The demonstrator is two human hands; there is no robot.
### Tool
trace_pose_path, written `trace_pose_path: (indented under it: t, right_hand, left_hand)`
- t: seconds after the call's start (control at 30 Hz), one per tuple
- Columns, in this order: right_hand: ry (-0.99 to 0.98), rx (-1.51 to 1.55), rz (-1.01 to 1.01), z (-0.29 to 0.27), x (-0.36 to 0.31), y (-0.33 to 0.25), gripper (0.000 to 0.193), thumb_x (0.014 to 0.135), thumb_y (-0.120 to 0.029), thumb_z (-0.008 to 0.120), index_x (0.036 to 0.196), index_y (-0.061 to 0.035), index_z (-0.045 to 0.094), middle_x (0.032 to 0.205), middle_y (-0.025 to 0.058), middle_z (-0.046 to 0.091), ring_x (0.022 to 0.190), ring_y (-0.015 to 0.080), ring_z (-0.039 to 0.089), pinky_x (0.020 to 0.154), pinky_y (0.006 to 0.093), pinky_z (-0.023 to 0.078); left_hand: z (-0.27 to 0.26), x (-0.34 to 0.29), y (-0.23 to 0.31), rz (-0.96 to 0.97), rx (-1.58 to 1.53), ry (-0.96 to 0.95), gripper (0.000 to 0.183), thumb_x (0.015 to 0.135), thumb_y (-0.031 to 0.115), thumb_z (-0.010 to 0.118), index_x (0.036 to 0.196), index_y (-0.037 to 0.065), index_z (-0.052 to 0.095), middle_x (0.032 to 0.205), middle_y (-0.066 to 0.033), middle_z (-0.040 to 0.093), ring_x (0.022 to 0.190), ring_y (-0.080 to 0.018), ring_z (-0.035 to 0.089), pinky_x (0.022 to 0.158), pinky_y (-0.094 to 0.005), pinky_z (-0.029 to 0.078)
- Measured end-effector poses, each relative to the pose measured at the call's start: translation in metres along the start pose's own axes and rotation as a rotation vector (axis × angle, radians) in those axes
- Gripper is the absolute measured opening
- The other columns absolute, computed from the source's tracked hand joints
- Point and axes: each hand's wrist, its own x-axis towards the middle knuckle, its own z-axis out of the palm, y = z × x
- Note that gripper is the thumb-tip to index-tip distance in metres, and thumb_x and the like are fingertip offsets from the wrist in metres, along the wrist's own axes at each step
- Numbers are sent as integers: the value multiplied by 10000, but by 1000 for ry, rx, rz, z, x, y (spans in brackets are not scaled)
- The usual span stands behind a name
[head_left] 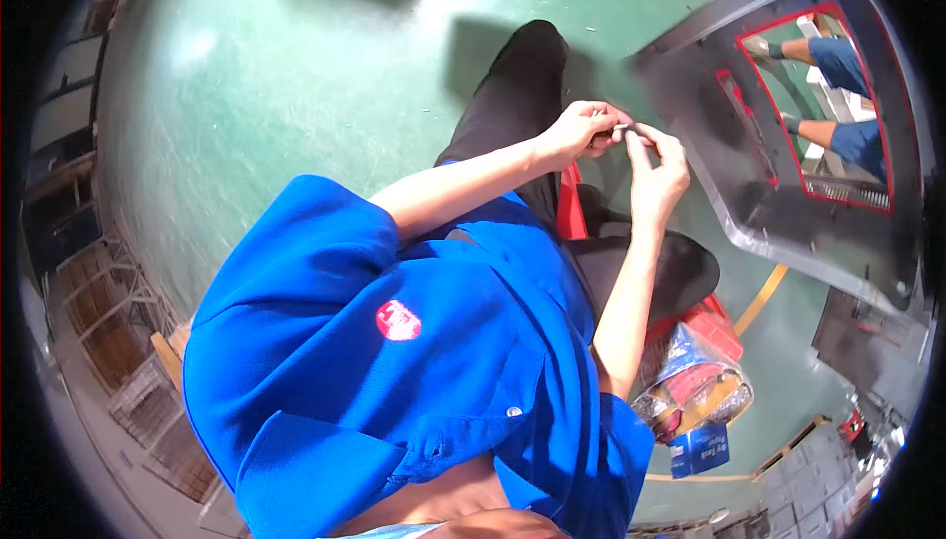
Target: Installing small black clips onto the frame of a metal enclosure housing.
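Observation:
In front of my knees, my left hand and my right hand meet fingertip to fingertip. A small pale piece lies between them, too tiny to name. The left fingers are curled and pinched at it; the right thumb and index finger close on its other side. Just right of my hands stands a large dark grey panel, tilted, with a red-edged rectangular opening. Neither hand touches the panel.
Through the panel's opening another person's leg shows. Beside my right leg, an open bag of mixed items sits by a blue box. Red plastic shows beneath me. Shelving lines the left, on a green floor.

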Motion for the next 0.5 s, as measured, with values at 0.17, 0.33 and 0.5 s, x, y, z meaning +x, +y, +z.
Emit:
trace_pose_path:
  t: [0.17,0.33,0.5]
  right_hand:
    - [-89,217,92,1,-11,-5,222,748,-43,718,963,-24,665,862,67,632,736,140,610,700,268,492]
    - [-99,115,99,-12,-14,2,145,746,-25,710,882,-6,665,796,62,622,654,128,603,597,266,483]
    - [-91,23,23,-17,-12,0,76,768,-23,691,825,-7,642,780,45,625,641,104,583,594,241,460]
  left_hand:
    - [9,-7,-5,24,157,-90,227,966,168,478,1109,17,570,731,38,513,540,-15,371,466,-175,286]
    - [14,1,-15,68,231,-138,249,983,206,455,1112,18,556,715,39,485,544,-16,363,470,-181,283]
    - [10,13,-20,-41,200,-182,241,982,238,467,948,34,589,701,52,495,521,-9,344,454,-185,263]
